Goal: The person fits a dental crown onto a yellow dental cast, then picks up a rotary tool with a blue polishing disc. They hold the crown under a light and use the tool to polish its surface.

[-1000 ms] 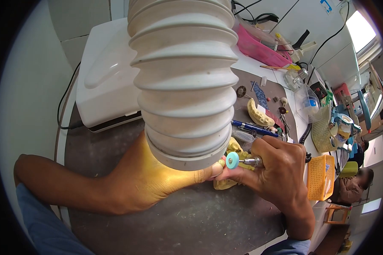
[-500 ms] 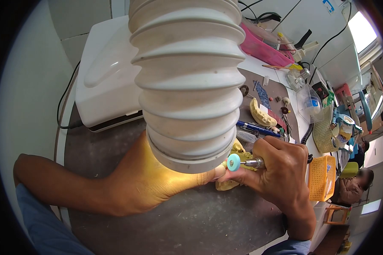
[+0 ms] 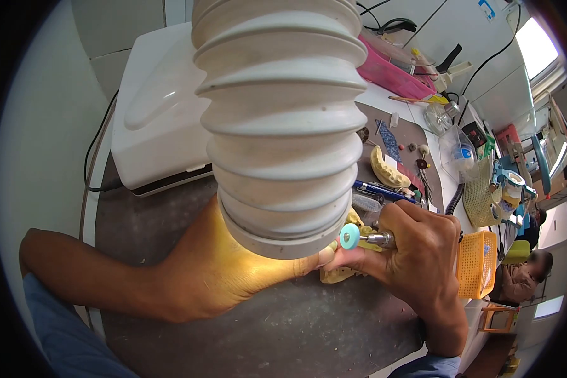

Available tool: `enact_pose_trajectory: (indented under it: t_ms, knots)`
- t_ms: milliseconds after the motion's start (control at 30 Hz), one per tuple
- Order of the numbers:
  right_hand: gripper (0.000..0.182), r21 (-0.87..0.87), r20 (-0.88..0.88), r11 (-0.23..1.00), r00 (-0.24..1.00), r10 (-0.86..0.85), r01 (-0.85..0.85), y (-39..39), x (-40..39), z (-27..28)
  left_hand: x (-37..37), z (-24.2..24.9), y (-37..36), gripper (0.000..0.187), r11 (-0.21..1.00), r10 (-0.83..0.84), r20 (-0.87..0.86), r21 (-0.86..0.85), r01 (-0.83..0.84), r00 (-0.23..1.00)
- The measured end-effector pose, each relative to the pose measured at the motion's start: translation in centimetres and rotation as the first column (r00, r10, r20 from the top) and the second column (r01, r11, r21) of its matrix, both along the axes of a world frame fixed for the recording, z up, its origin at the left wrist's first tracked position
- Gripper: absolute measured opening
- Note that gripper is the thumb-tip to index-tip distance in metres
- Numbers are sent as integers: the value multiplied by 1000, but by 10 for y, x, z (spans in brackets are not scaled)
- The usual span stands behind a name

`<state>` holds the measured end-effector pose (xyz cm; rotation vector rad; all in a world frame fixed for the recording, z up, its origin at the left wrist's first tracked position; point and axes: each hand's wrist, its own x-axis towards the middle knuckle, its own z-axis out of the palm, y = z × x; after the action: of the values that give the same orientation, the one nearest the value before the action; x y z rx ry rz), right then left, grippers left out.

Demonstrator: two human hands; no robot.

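My right hand (image 3: pixel 419 252) is closed around a rotary handpiece (image 3: pixel 379 239), whose tip carries a round turquoise polishing disc (image 3: pixel 349 236). Just below the disc, the thumb of my left hand (image 3: pixel 258 268) meets the tip of my right thumb. The left fingers, and whatever they grip, are hidden behind a white ribbed hose (image 3: pixel 283 138). Yellow light falls on the left hand beneath the hose's mouth. Partly covered by my hands, a yellowish dental cast (image 3: pixel 337 275) lies on the dark work mat (image 3: pixel 264 334).
A large white machine (image 3: pixel 160 113) stands at back left. Another dental cast (image 3: pixel 387 170), blue pens (image 3: pixel 384 191) and small burs lie at the right rear. Beyond them are a pink tray (image 3: pixel 394 69), a woven basket (image 3: pixel 479 195) and an orange basket (image 3: pixel 477 264). A person (image 3: pixel 523 277) sits far right.
My right hand has shifted slightly to the right with the handpiece, and the disc sits a little higher and further right. The left hand is almost unmoved.
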<state>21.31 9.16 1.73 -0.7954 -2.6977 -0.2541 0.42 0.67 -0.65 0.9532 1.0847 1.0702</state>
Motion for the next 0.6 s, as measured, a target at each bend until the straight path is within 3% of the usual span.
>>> enact_pose_trajectory:
  t_ms: [400,500,600]
  knots:
    - [65,-3,18,1000,1000,22,-22,-2,0,0,1,-7,2,28,998,-18,-8,58,18,1000]
    - [64,-78,16,996,999,-46,47,-5,-1,2,1,-3,1,26,1000,-15,12,3,15,1000]
    - [65,-85,20,996,999,-36,38,-4,-1,0,-1,-4,2,26,998,-55,-53,36,57,997]
